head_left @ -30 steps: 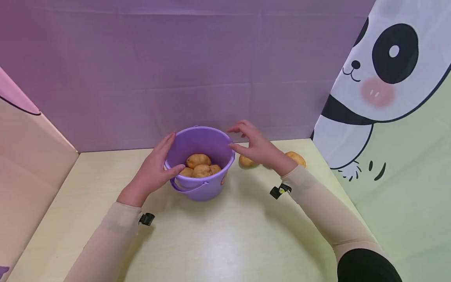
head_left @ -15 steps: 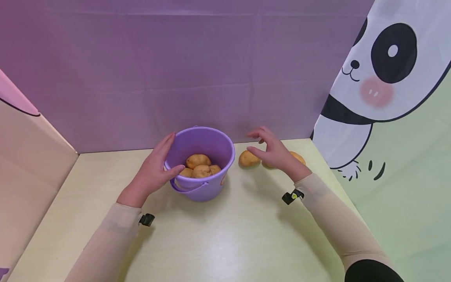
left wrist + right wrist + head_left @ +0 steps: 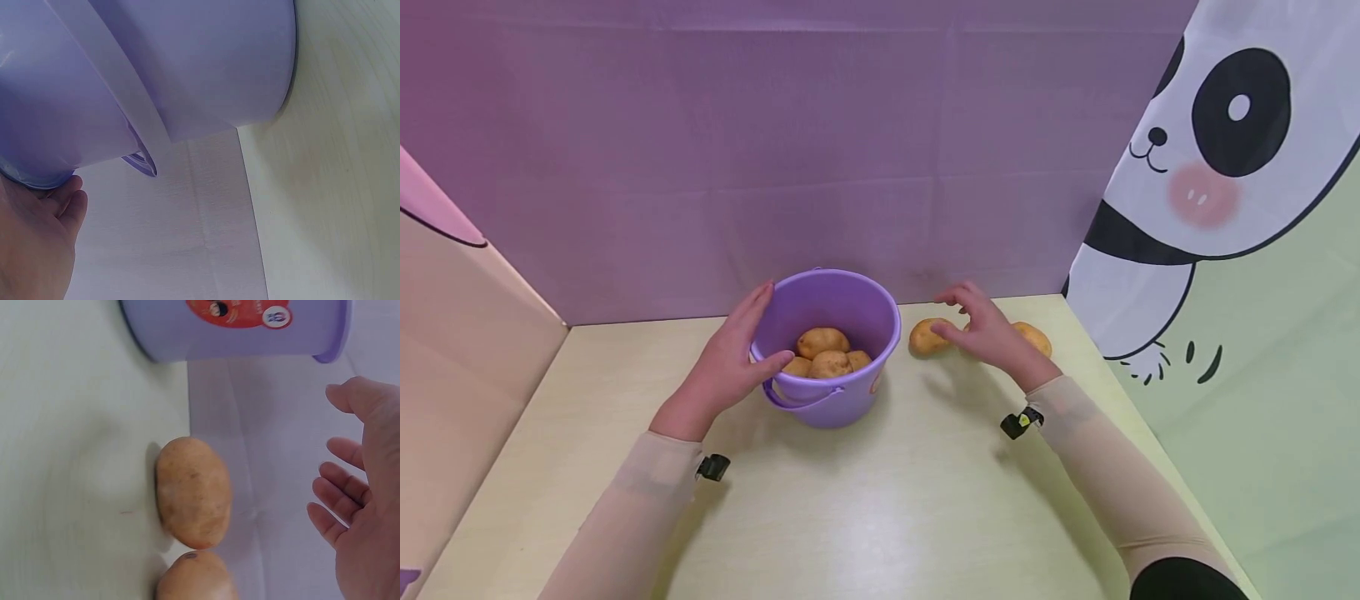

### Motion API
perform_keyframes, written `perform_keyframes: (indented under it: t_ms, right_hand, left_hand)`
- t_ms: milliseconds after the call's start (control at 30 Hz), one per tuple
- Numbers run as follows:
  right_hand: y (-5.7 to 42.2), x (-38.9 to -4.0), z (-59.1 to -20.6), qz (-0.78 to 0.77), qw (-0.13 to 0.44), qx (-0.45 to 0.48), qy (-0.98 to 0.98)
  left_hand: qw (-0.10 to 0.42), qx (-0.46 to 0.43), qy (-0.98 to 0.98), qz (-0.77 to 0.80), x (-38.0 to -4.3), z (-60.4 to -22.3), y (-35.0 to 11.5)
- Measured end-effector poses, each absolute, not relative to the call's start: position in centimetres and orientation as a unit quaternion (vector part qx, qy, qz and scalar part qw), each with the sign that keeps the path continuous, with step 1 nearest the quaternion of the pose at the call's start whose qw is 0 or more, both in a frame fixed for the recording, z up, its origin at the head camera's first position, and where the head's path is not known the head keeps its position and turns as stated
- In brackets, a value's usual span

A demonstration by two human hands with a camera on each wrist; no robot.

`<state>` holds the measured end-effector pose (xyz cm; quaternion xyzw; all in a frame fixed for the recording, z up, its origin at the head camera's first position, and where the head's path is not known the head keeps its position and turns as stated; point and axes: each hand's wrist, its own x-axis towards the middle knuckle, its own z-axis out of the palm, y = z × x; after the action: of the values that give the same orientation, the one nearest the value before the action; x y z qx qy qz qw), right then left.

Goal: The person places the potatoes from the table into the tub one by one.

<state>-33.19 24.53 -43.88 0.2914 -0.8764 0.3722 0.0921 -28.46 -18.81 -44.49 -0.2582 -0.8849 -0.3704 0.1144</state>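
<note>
A purple bucket (image 3: 842,404) with several potatoes (image 3: 831,364) inside stands upright near the back of the table. My left hand (image 3: 722,367) holds it by the left side of its rim, the thumb reaching over the edge; in the left wrist view part of that hand shows beside the rim. To the bucket's right, my right hand (image 3: 988,333) hovers with loosely bent fingers and holds nothing. A loose potato (image 3: 929,337) lies left of that hand, another potato (image 3: 1032,337) behind its wrist. Between them one more is mostly hidden in the head view.
A purple cloth wall (image 3: 820,150) rises right behind the table (image 3: 820,517). On the right stands a panel printed with a panda (image 3: 1240,117), on the left a pale panel (image 3: 460,375). The bucket's handle (image 3: 805,404) hangs down at the front.
My right hand has moved right, away from the bucket's rim, and lowered slightly over the loose potatoes. My left hand and the bucket have stayed in place.
</note>
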Motion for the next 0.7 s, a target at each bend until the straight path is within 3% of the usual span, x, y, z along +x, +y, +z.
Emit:
perform_keyframes:
  t_ms: [700]
  right_hand:
    - [24.9,-35.4,-47.2,0.284,0.038,0.262,-0.921]
  left_hand:
    - [0.114,-0.257,-0.887,-0.367,-28.5,-44.5,-18.8]
